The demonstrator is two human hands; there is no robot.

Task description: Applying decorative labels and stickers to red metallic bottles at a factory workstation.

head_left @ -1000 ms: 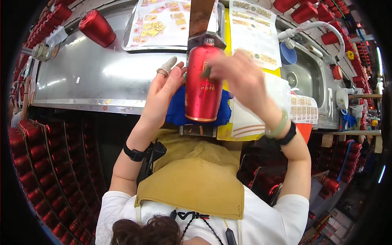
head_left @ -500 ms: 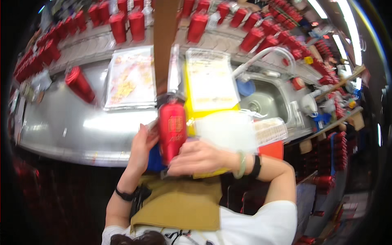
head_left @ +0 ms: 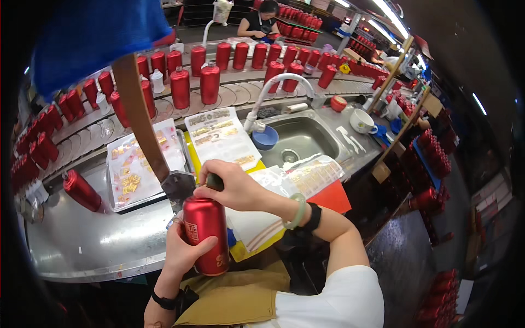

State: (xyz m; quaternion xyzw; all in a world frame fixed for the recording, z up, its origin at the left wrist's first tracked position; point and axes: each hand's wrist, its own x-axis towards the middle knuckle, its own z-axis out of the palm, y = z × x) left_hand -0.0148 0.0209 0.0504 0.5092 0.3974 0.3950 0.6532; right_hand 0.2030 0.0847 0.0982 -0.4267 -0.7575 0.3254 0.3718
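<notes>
A red bottle (head_left: 206,232) with a narrow neck stands upright in front of my chest, over the near edge of a steel counter (head_left: 104,243). My left hand (head_left: 183,252) wraps around its body from below and behind. My right hand (head_left: 232,186) closes over the dark top of the bottle's neck. A brown strap with a metal clip (head_left: 139,123) hangs down just left of the bottle's top.
A tray of gold labels (head_left: 136,169) and label sheets (head_left: 219,136) lie on the counter. A red bottle (head_left: 82,190) lies at the left. A sink (head_left: 298,139) with faucet and blue bowl (head_left: 266,138) is behind. Several red bottles (head_left: 210,82) line the conveyor. Another person (head_left: 262,19) works at the back.
The view has tilted up and now shows the conveyor and the sink. The bottle stays in both hands, and my right hand has moved from its side to its top.
</notes>
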